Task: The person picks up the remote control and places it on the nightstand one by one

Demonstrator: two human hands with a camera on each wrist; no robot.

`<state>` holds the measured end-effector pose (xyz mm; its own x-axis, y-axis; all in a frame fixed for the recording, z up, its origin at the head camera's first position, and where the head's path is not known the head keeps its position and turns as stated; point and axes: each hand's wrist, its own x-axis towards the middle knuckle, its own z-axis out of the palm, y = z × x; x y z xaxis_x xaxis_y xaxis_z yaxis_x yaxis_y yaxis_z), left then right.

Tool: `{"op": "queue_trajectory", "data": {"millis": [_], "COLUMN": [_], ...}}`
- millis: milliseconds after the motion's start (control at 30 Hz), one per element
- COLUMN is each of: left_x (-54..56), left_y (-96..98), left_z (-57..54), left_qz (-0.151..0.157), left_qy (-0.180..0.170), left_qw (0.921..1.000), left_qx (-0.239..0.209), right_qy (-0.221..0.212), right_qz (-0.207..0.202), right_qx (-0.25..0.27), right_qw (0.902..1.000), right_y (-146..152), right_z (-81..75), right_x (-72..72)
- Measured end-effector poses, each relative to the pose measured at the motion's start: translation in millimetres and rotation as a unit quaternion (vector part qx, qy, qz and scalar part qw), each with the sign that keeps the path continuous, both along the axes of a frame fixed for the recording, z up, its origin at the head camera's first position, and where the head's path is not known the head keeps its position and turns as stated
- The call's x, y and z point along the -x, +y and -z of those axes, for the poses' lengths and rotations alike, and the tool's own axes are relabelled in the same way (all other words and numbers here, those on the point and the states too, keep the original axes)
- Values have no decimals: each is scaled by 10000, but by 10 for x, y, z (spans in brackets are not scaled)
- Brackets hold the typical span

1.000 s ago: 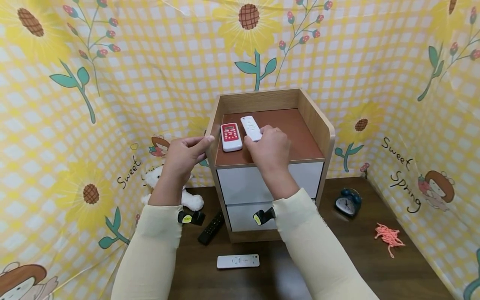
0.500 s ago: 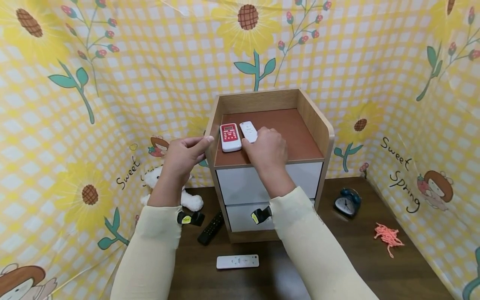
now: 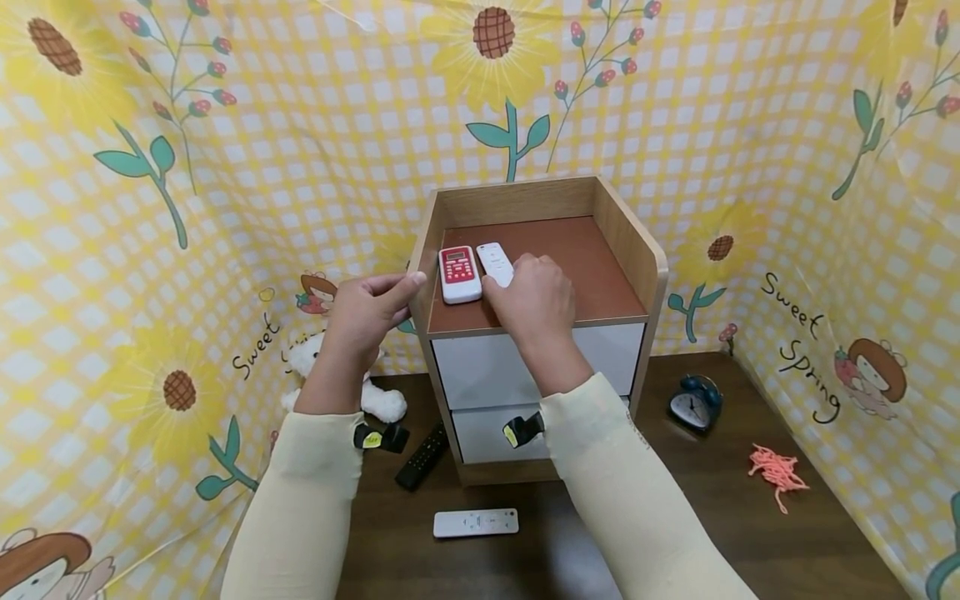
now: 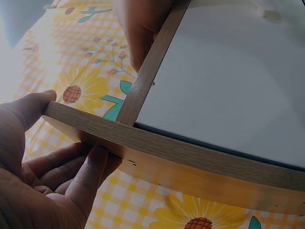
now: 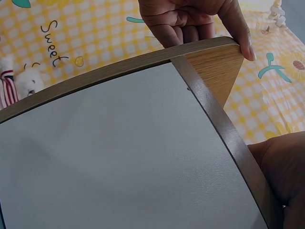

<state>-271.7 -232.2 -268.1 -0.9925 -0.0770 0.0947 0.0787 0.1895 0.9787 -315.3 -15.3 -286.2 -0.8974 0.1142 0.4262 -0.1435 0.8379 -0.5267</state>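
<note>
In the head view my right hand (image 3: 534, 304) holds the near end of a white remote control (image 3: 495, 263) on the brown top of a small wooden cabinet (image 3: 600, 275). Its curled fingers hide that end. Just left of it lies a red and white remote control (image 3: 460, 275), a small gap between the two. My left hand (image 3: 369, 312) grips the front corner of the cabinet's left side panel (image 4: 81, 119). In the left wrist view the thumb lies over the panel's edge and the fingers press its outer face.
A black remote (image 3: 422, 456) and another white remote (image 3: 476, 522) lie on the dark table before the cabinet. A white plush toy (image 3: 384, 400) sits at left. An alarm clock (image 3: 695, 406) and a tangle of coral yarn (image 3: 778, 477) are at right. Patterned cloth hangs behind.
The white remote on the cabinet has shifted slightly left and toward the front, with my right hand on it. My left hand has stayed at the side panel.
</note>
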Motion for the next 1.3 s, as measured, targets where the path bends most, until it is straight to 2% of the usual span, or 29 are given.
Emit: {"op": "queue_trajectory", "data": {"millis": [200, 367, 500, 600, 700, 767, 833, 900, 1033, 1167, 1300], "left_x": [-3, 1, 4, -1, -7, -6, -4, -2, -7, -7, 1], "left_y": [-3, 6, 8, 4, -1, -3, -9, -19, -38, -33, -26], "left_z": [22, 26, 3, -23, -39, -41, -38, -32, -23, -12, -9], "left_qz": [14, 58, 74, 80, 77, 88, 94, 97, 76, 84, 89], "left_qy": [-18, -69, -67, -18, 8, 23, 9, -4, -45, -34, -4], "left_qw": [10000, 9999, 9999, 9999, 10000, 9999, 9999, 9999, 10000, 10000, 10000], "left_qx": [22, -52, 25, 75, 63, 67, 81, 78, 29, 17, 23], "right_qy": [-132, -210, 352, 985, 1308, 1101, 665, 84, -870, -1279, -1583], "right_qz": [-203, -502, -543, -466, -308, -263, -292, -459, -894, -1046, -1193], "right_qx": [51, -73, 19, 428, 871, 1108, 1180, 1132, 913, 961, 1370], "right_qw": [9997, 9985, 9979, 9931, 9871, 9874, 9904, 9925, 9880, 9816, 9705], "right_y": [50, 270, 603, 883, 1170, 1377, 1580, 1761, 1968, 2029, 2064], "right_z": [-24, -120, -206, -291, -394, -452, -482, -493, -482, -450, -433], "right_x": [-42, -181, -329, -426, -491, -502, -466, -397, -249, -161, -120]}}
